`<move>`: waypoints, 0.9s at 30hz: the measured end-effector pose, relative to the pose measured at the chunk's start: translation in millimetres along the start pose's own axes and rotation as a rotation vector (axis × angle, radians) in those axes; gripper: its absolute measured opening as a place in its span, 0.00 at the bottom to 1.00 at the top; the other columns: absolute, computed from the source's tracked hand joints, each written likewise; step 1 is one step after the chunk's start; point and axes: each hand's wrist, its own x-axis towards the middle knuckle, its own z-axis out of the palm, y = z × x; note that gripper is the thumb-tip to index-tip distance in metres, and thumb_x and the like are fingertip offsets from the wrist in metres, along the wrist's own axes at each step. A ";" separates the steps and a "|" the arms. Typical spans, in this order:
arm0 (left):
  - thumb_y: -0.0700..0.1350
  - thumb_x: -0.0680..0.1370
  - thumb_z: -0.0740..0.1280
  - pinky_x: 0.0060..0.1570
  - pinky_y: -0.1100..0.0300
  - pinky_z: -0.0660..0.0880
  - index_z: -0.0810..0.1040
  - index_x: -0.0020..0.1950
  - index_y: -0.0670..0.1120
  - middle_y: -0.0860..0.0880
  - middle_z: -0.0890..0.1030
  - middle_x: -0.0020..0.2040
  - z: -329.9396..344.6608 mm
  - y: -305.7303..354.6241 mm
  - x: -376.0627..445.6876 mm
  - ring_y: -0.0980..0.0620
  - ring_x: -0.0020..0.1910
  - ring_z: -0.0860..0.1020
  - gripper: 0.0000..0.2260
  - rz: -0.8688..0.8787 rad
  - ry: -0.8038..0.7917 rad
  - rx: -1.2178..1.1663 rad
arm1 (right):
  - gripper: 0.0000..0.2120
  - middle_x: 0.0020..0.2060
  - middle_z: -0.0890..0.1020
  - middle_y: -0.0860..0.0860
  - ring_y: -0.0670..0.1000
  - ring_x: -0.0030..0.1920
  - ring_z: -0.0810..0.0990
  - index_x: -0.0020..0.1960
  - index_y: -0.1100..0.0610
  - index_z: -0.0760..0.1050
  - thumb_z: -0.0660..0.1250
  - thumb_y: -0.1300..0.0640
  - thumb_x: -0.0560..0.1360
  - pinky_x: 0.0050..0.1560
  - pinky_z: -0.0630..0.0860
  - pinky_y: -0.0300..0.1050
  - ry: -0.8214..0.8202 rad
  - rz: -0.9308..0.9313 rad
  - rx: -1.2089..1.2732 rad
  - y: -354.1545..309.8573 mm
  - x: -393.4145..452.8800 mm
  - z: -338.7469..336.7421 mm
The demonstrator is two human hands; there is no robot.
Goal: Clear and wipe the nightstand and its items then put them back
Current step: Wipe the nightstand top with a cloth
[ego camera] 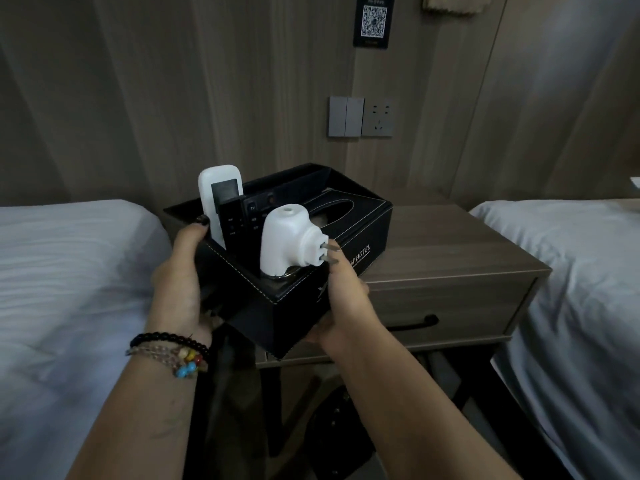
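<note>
Organizer box [294,299] of black leather is clamped between both hands, left hand [180,271] on its left end, right hand [346,296] on its right side, long axis running up-right over the nightstand [450,251] front edge at frame centre.

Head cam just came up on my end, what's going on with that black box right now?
A person holds the black organizer box in both hands, left hand gripping its left side and right hand its right, at the nightstand's front left corner. Whether it is being lifted off or set down cannot be told. Standing in its front compartment are a white remote, two black remotes and a white plug-in device; its tissue slot lies behind them. Beds flank the nightstand.
</note>
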 end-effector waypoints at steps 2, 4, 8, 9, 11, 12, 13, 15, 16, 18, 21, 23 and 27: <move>0.64 0.64 0.69 0.33 0.57 0.77 0.82 0.40 0.52 0.51 0.84 0.38 -2.1 -1.3 -6.8 0.52 0.37 0.82 0.17 0.001 0.059 -0.007 | 0.58 0.54 0.83 0.53 0.57 0.49 0.84 0.74 0.48 0.59 0.77 0.41 0.47 0.51 0.80 0.61 -0.051 -0.007 -0.013 0.4 -0.5 2.8; 0.64 0.60 0.71 0.34 0.55 0.79 0.82 0.50 0.51 0.49 0.85 0.47 -0.3 1.0 -15.5 0.49 0.43 0.83 0.25 -0.004 0.118 -0.034 | 0.61 0.56 0.82 0.53 0.59 0.50 0.84 0.74 0.47 0.61 0.78 0.38 0.45 0.52 0.79 0.62 -0.080 -0.012 -0.035 -0.6 0.2 2.0; 0.62 0.61 0.73 0.33 0.51 0.80 0.75 0.64 0.49 0.48 0.83 0.52 14.4 13.7 -35.5 0.49 0.45 0.83 0.35 0.055 0.192 -0.094 | 0.55 0.58 0.81 0.53 0.60 0.51 0.84 0.73 0.46 0.64 0.79 0.36 0.49 0.49 0.79 0.64 -0.134 -0.022 -0.026 -12.4 -11.0 -7.3; 0.62 0.60 0.73 0.34 0.50 0.80 0.75 0.63 0.49 0.48 0.83 0.53 20.5 15.5 -40.0 0.49 0.46 0.83 0.34 0.066 0.193 -0.110 | 0.53 0.58 0.81 0.54 0.59 0.51 0.84 0.73 0.47 0.64 0.79 0.38 0.52 0.48 0.80 0.63 -0.157 -0.041 -0.028 -20.4 -18.9 -10.7; 0.64 0.58 0.74 0.39 0.47 0.80 0.76 0.62 0.51 0.48 0.83 0.53 37.3 16.4 -49.1 0.49 0.46 0.84 0.36 0.075 0.179 -0.119 | 0.51 0.58 0.82 0.54 0.58 0.50 0.85 0.74 0.50 0.63 0.79 0.41 0.55 0.45 0.81 0.61 -0.182 -0.083 -0.038 -41.5 -30.0 -21.2; 0.65 0.56 0.74 0.42 0.46 0.80 0.76 0.63 0.51 0.48 0.83 0.54 46.8 15.6 -52.4 0.48 0.47 0.84 0.38 0.069 0.157 -0.126 | 0.52 0.58 0.82 0.54 0.57 0.49 0.85 0.74 0.51 0.62 0.78 0.42 0.55 0.42 0.82 0.60 -0.183 -0.094 -0.049 -53.4 -35.3 -28.6; 0.66 0.55 0.74 0.44 0.44 0.80 0.75 0.64 0.52 0.49 0.83 0.55 57.2 14.6 -55.8 0.48 0.48 0.84 0.40 0.055 0.129 -0.132 | 0.52 0.58 0.82 0.54 0.57 0.48 0.85 0.75 0.51 0.62 0.78 0.43 0.55 0.40 0.81 0.58 -0.169 -0.093 -0.064 -65.1 -42.7 -35.9; 0.69 0.50 0.76 0.47 0.40 0.79 0.74 0.66 0.54 0.50 0.81 0.58 79.5 14.2 -62.4 0.47 0.50 0.83 0.47 0.012 0.066 -0.124 | 0.51 0.57 0.82 0.53 0.57 0.48 0.85 0.73 0.51 0.65 0.78 0.42 0.54 0.40 0.80 0.59 -0.139 -0.080 -0.081 -86.7 -56.0 -54.3; 0.71 0.46 0.76 0.48 0.38 0.78 0.74 0.65 0.55 0.49 0.81 0.59 91.1 13.0 -66.2 0.46 0.51 0.83 0.49 -0.012 0.026 -0.117 | 0.47 0.55 0.83 0.53 0.57 0.47 0.85 0.71 0.51 0.69 0.78 0.41 0.54 0.42 0.80 0.59 -0.128 -0.072 -0.085 -96.3 -61.7 -64.7; 0.71 0.44 0.76 0.48 0.37 0.77 0.74 0.65 0.56 0.49 0.80 0.60 116.4 7.5 -74.8 0.45 0.51 0.83 0.51 -0.046 -0.037 -0.096 | 0.29 0.48 0.86 0.52 0.55 0.44 0.85 0.58 0.53 0.80 0.75 0.40 0.61 0.48 0.81 0.58 -0.134 -0.069 -0.100 -113.5 -73.9 -90.4; 0.68 0.49 0.77 0.45 0.40 0.79 0.74 0.64 0.52 0.48 0.82 0.56 157.6 -8.3 -91.3 0.45 0.48 0.83 0.45 -0.052 -0.085 -0.054 | 0.18 0.40 0.86 0.52 0.54 0.41 0.84 0.41 0.54 0.83 0.70 0.39 0.67 0.56 0.78 0.56 -0.161 -0.081 -0.050 -138.3 -91.0 -130.7; 0.70 0.47 0.76 0.47 0.39 0.79 0.74 0.64 0.53 0.48 0.80 0.59 185.2 -22.8 -101.0 0.44 0.50 0.83 0.48 -0.100 -0.147 -0.013 | 0.19 0.43 0.86 0.52 0.55 0.43 0.84 0.43 0.54 0.84 0.71 0.38 0.66 0.58 0.77 0.56 -0.147 -0.103 -0.010 -154.9 -95.8 -157.0; 0.73 0.43 0.74 0.50 0.39 0.77 0.73 0.64 0.57 0.47 0.77 0.62 235.7 -55.4 -117.1 0.43 0.55 0.80 0.51 -0.145 -0.211 0.000 | 0.18 0.43 0.85 0.54 0.56 0.42 0.83 0.45 0.55 0.84 0.72 0.42 0.65 0.56 0.78 0.54 -0.162 -0.179 0.049 -183.5 -106.6 -208.1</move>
